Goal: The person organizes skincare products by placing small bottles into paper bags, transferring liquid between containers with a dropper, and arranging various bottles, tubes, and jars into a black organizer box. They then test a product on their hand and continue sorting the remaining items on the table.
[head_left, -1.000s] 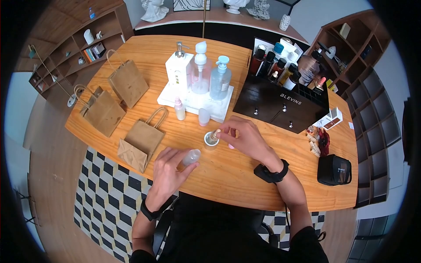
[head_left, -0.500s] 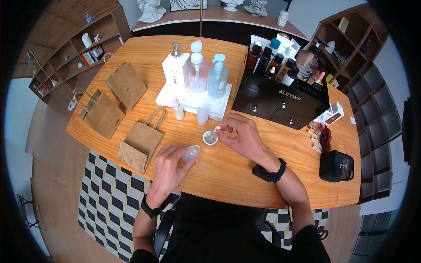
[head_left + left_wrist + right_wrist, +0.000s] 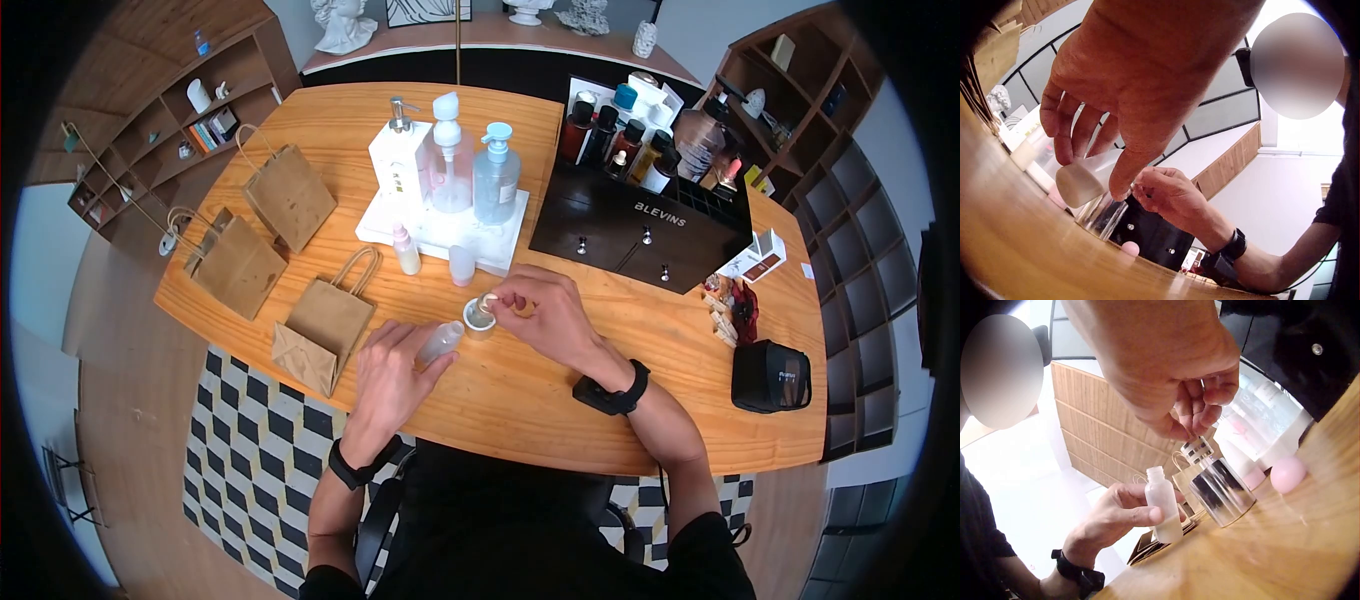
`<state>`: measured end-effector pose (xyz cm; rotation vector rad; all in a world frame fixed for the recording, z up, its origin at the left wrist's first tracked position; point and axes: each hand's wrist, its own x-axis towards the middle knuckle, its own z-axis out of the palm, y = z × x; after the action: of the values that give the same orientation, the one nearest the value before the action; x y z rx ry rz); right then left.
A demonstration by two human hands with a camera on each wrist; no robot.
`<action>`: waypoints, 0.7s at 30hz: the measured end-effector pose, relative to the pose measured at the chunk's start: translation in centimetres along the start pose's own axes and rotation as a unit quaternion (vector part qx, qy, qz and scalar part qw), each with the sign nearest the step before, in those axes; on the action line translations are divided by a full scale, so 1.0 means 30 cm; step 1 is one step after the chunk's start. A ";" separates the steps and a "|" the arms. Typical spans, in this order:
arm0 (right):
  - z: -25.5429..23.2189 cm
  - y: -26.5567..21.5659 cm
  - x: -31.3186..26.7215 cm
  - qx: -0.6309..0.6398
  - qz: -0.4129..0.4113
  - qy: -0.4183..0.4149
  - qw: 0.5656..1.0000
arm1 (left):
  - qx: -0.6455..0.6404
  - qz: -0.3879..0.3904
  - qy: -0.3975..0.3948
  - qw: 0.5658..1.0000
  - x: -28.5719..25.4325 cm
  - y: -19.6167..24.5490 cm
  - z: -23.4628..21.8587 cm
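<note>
In the left hand (image 3: 392, 372) is a small translucent bottle (image 3: 1163, 509), uncapped and partly filled, pinched between thumb and fingers. It leans toward a small glass jar (image 3: 1222, 494) with a white rim, which stands on the table just right of it. The right hand (image 3: 545, 315) pinches a small silver-banded piece (image 3: 1197, 451) at the jar's mouth. What this piece is, I cannot tell. Beside the jar lies a pink rounded object (image 3: 1288, 475), hidden under the right hand in the head view. A frosted cup-like cap (image 3: 461, 265) and a small pink-topped bottle (image 3: 405, 250) stand behind the jar.
Three brown paper bags (image 3: 325, 330) occupy the table's left side. Pump bottles (image 3: 497, 185) stand on a white tray (image 3: 440, 235) at the back. To the right are a black cosmetics organizer (image 3: 640, 235) full of bottles and a black pouch (image 3: 770, 377).
The left hand has shifted slightly toward the jar, and its bottle now tilts more to the right. The right hand stays at the jar's mouth, its fingers slightly lower and farther left.
</note>
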<state>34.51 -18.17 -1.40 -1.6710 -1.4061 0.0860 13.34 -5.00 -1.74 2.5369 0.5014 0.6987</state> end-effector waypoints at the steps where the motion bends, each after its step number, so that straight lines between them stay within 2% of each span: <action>1: 0.001 0.001 0.000 -0.001 0.000 0.000 1.000 | 0.000 0.001 -0.001 1.000 -0.001 0.000 0.001; 14: -0.013 -0.022 0.002 -0.007 0.044 -0.025 0.999 | 0.002 -0.001 -0.016 1.000 -0.001 0.011 -0.002; 21: -0.058 -0.042 0.015 0.010 0.023 -0.001 1.000 | 0.008 -0.003 -0.029 1.000 0.003 0.009 0.003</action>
<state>34.72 -18.91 0.64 -1.6878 -1.3649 0.1265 13.52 -5.21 -1.65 2.5617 0.4971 0.6184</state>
